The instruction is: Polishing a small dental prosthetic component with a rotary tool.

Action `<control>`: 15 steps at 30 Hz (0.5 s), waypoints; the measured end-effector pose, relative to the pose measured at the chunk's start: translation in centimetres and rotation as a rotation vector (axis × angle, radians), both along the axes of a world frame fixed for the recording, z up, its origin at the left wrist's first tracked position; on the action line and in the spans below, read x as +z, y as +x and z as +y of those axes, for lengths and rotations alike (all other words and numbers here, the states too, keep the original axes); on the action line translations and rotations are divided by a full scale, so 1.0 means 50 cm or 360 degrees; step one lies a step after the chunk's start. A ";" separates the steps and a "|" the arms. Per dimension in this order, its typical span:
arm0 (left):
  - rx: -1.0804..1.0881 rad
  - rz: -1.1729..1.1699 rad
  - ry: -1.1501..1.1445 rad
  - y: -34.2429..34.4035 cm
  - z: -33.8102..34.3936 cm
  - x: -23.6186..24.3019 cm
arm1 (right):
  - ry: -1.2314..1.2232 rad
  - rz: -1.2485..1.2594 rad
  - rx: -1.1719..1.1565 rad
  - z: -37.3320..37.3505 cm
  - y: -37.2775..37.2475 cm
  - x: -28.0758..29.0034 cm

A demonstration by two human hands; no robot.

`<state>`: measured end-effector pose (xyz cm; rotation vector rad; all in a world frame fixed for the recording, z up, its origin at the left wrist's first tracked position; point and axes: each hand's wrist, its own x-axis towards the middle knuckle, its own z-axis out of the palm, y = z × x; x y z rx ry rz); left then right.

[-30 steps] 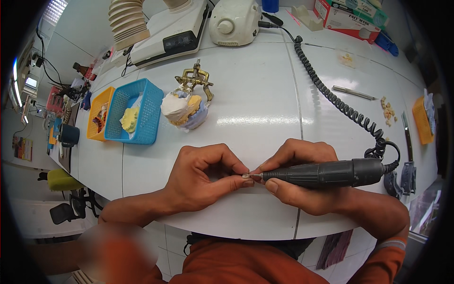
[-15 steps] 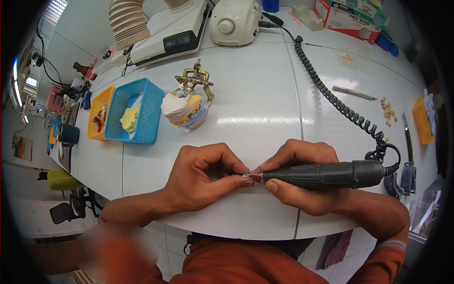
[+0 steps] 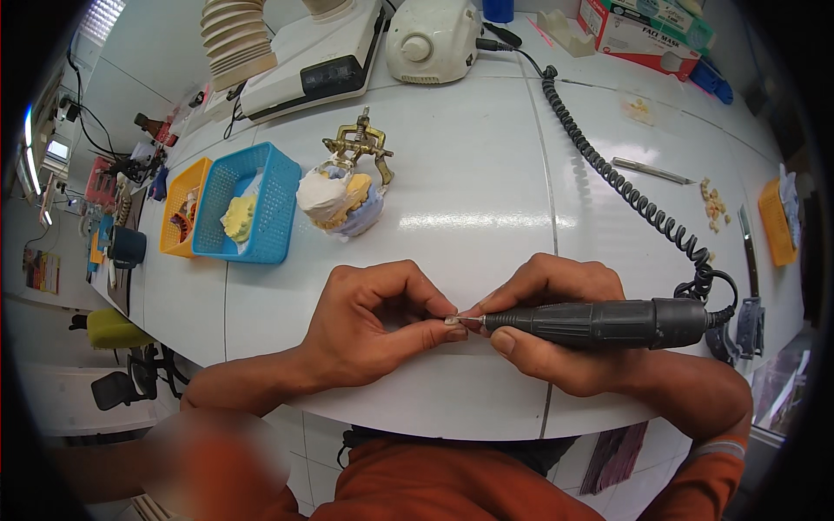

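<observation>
Piece, small and pale (image 3: 451,320), sits pinched between the thumb and index fingertips of the left hand (image 3: 360,326), above the front part of the surface (image 3: 452,234). So little of it shows that its shape is hard to tell, and with so small a grip it could twist or spring loose if the pressure eases or the tool catches an edge. The thin metal bit (image 3: 471,319) reaches right up to it; whether the two touch, or whether the bit is spinning, cannot be told. The likeliest harm seems to be a slip: a little too much push could carry the bit off the piece and into the bare fingertips just beside it.

The hands are both closed, the left with thumb and index finger nearly meeting on the piece, the right hand (image 3: 573,280) wrapped around the front of the black handpiece (image 3: 599,324), thumb below and fingers above. The handpiece's bulky rear lies past that grip, so its weight could tip the bit out of line. From its back end the coiled cord (image 3: 625,191) runs to the cream control box (image 3: 430,43); a tug there might jerk the tool. Should the piece fly off to the right, it could be lost among the similar pale bits (image 3: 714,207) scattered near the slim metal knife (image 3: 651,170)
</observation>
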<state>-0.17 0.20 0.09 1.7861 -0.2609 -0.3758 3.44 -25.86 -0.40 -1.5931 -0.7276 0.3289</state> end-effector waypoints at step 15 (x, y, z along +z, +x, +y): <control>-0.0004 -0.0010 0.0033 0.001 0.001 -0.001 | -0.0010 -0.0023 -0.0009 0.003 0.002 -0.005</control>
